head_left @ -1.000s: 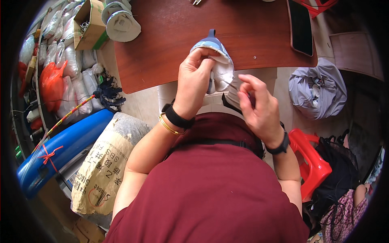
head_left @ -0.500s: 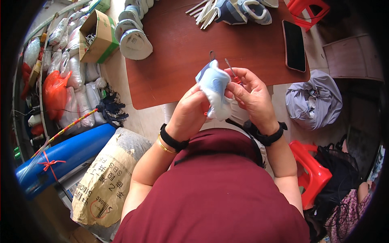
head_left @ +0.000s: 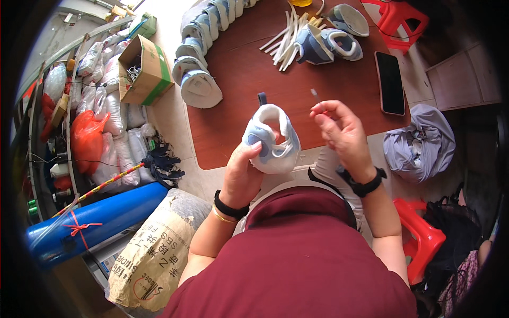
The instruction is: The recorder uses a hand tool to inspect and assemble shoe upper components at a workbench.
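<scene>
My left hand (head_left: 239,172) grips a small light-blue and white shoe upper (head_left: 273,164) by its side, thumb on the outside. The shoe's padded opening faces up, and a dark loop stands at its far edge. To the right, apart from the shoe, my right hand (head_left: 350,139) is closed on a small screwdriver (head_left: 314,94). Its metal shaft points away from me past the fingertips; most of the red handle is hidden in the fingers. Both hands are above the near edge of the red-brown table (head_left: 233,124).
A curved row of similar shoe uppers (head_left: 199,88) lines the table's left side. White strips (head_left: 286,40) lie beside more shoes (head_left: 314,46) at the back. A phone (head_left: 391,85) rests near the right edge. Red stools (head_left: 424,241), a cardboard box (head_left: 146,74) and a blue roll (head_left: 101,220) stand around.
My right hand has moved off the shoe to the right with the screwdriver. The shoe upper has been turned so its opening shows. The whole view has shifted, revealing more of the table's far side.
</scene>
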`<state>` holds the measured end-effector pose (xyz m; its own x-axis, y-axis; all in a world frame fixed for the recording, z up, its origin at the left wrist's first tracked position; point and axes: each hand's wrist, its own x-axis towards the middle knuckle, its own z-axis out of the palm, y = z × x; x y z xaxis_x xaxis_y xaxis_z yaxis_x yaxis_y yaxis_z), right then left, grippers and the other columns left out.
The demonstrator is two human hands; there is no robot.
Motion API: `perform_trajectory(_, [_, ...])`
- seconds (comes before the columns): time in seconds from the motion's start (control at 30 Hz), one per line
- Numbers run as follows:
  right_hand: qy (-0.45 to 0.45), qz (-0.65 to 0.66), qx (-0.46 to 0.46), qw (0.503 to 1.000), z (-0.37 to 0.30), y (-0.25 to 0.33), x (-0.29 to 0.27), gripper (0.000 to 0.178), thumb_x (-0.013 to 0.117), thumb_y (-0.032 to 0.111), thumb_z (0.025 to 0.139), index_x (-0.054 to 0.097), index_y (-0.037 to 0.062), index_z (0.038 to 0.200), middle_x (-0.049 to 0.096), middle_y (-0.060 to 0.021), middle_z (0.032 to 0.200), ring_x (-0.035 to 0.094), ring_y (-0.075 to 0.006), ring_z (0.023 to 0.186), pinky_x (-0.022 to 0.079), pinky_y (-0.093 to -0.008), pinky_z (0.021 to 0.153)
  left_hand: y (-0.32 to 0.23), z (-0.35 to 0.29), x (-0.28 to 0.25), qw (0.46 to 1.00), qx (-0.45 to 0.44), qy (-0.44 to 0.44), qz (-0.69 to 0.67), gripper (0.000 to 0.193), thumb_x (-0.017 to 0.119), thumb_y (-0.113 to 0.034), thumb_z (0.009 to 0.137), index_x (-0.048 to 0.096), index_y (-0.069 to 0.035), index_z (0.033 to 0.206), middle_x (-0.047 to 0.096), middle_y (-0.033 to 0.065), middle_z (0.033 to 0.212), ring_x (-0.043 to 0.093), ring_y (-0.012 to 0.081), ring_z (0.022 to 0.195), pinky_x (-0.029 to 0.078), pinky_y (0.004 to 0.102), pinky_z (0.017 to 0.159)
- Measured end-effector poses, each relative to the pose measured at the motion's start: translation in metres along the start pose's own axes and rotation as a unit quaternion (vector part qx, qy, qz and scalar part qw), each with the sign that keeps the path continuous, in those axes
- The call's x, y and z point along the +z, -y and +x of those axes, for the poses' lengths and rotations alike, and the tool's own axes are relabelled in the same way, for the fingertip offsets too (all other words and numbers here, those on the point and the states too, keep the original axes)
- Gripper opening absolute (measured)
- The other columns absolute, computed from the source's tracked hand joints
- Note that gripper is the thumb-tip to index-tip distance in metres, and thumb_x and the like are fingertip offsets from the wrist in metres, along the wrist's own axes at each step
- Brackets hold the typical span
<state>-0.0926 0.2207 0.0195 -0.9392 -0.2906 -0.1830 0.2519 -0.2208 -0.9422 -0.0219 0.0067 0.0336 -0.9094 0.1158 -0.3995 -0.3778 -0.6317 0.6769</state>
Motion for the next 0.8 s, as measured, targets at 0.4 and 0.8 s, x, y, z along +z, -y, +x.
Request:
perform_trajectory(0.4, [0.268, -0.241, -0.065, 0.931, 0.028, 0.029, 0.006, 0.036, 0.076, 0.009, 0.085, 0.060, 0.0011, 0.115, 0.066, -0.0055, 0.100, 0.060, -0.0103, 0.084, 0.051, -0.0256, 0.077, -0.005, 0.022, -0.009, 0.996, -0.046, 0.060, -0.050, 0.037, 0.060, -0.019, 0.098, 0.054, -0.001, 0.130, 0.063, 0.0051, 0.117, 0.061, 0.0140, 0.106, 0.048, 0.0313, 0.094])
perform_trajectory(0.8, [-0.036, -0.156, -0.089, 0.983, 0.002, -0.009, 0.026, 0.021, 0.075, 0.005, 0.086, 0.062, 0.0009, 0.103, 0.061, -0.0007, 0.087, 0.057, -0.0057, 0.077, 0.050, -0.0235, 0.070, -0.012, 0.034, -0.016, 0.993, -0.039, 0.092, -0.070, 0.057, 0.057, -0.033, 0.099, 0.037, -0.002, 0.142, 0.049, 0.0125, 0.138, 0.056, 0.0206, 0.119, 0.051, 0.0383, 0.093])
